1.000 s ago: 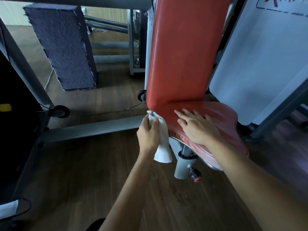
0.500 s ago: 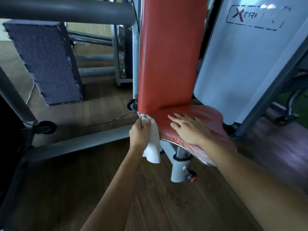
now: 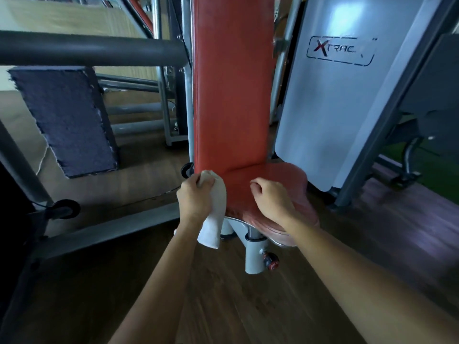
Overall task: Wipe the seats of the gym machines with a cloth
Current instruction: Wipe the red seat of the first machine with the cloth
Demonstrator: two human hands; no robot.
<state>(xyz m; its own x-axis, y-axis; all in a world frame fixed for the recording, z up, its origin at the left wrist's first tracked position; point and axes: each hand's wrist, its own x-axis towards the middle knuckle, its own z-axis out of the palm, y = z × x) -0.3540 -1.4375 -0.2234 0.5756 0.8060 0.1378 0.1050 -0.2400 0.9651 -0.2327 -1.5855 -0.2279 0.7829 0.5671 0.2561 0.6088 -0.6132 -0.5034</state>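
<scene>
Cloth (image 3: 212, 219), white and folded into a long strip, is gripped in the left hand (image 3: 193, 199) at the near left corner of a red padded seat (image 3: 285, 173). The fingers are curled round the upper end of the cloth, which presses against the corner where the seat meets the tall red backrest (image 3: 231, 95). The rest of the strip hangs straight down past the seat's edge.

The right hand (image 3: 273, 202) rests on top of the seat, just to the right of the cloth, with its fingers curled under and holding nothing.

The seat's top lies to the right of the cloth and slightly beyond it, and it runs lengthways from the backrest out toward the viewer's right. The left hand is the nearer one and already has the cloth at the edge, so a wipe would probably sweep rightward across the pad. The right hand sits in that path and would likely need to lift off first.

Behind the seat stands a pale grey panel (image 3: 335, 108) with a framed logo (image 3: 340, 50) reading "XTRAC", with a red X. The letters after that are lost in glare. Below the seat is a grey post with a red and black adjuster knob (image 3: 270, 263). Any marking on the knob is too small to read. A wooden floor (image 3: 223, 306) lies underneath.
</scene>
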